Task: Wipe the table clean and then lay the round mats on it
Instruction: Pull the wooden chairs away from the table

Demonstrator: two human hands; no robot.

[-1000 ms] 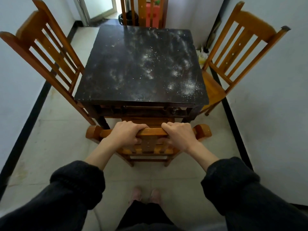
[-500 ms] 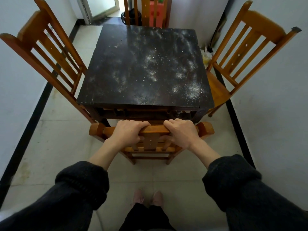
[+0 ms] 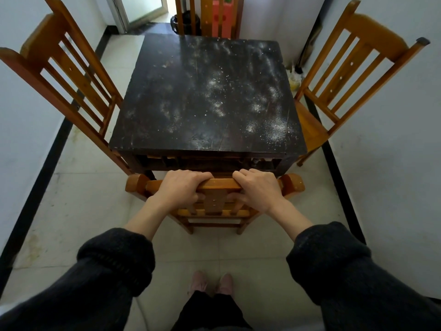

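A square dark wooden table (image 3: 167, 96) stands in front of me, its top dusted with white powder and crumbs, thickest toward the right side. The near wooden chair (image 3: 216, 185) is tucked against the table's front edge. My left hand (image 3: 182, 187) and my right hand (image 3: 259, 187) both grip the chair's top rail, side by side. No cloth and no round mats are in view.
A wooden chair (image 3: 69, 75) stands at the table's left, another (image 3: 353, 68) at its right, and a third (image 3: 210, 17) at the far side. White walls close in on both sides. A doorway (image 3: 140, 8) opens at the back left. My feet (image 3: 211, 281) stand on pale floor tiles.
The near chair has slid forward toward the table with both hands on its rail, and I have stepped closer; the table now looks larger and nearer.
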